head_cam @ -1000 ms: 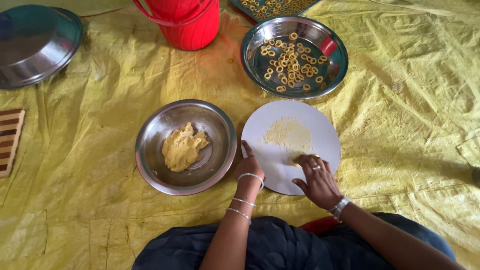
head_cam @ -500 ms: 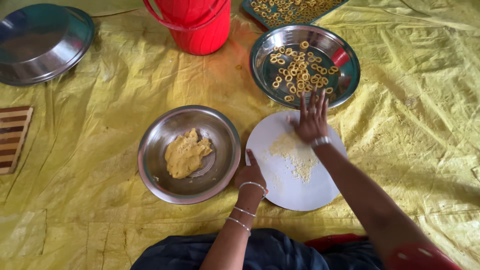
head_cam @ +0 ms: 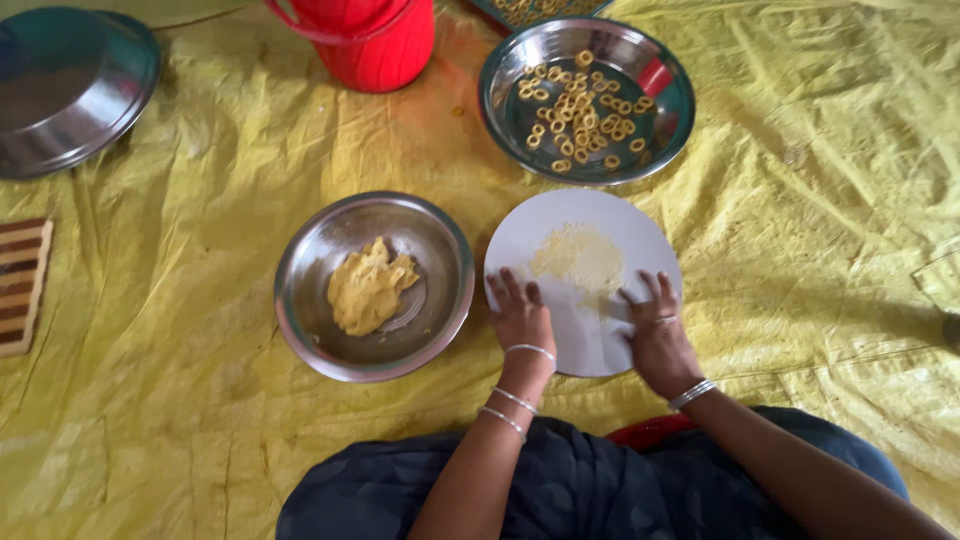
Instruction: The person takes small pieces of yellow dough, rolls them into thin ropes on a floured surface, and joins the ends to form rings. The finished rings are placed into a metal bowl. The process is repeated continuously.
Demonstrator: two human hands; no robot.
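A round white board (head_cam: pixel 600 215) lies on the yellow sheet, dusted with yellow crumbs at its middle. My left hand (head_cam: pixel 520 315) rests flat on the board's left edge, fingers apart. My right hand (head_cam: pixel 655 330) presses down on the board's near right part, fingers spread; a thin bit of dough may lie under it, but I cannot tell. Left of the board stands a steel bowl (head_cam: pixel 310 320) holding a lump of yellow dough (head_cam: pixel 368 287). Beyond the board, a steel plate (head_cam: pixel 500 110) carries several small dough rings (head_cam: pixel 578 110).
A red bucket (head_cam: pixel 375 45) stands at the top centre. A large upturned steel dish (head_cam: pixel 70 90) sits at the top left. A wooden slatted piece (head_cam: pixel 22 285) lies at the left edge. The yellow plastic sheet (head_cam: pixel 800 200) covers the floor.
My right hand came back from the ring plate to the near part of the white board. My left hand shifted onto the board's left edge.
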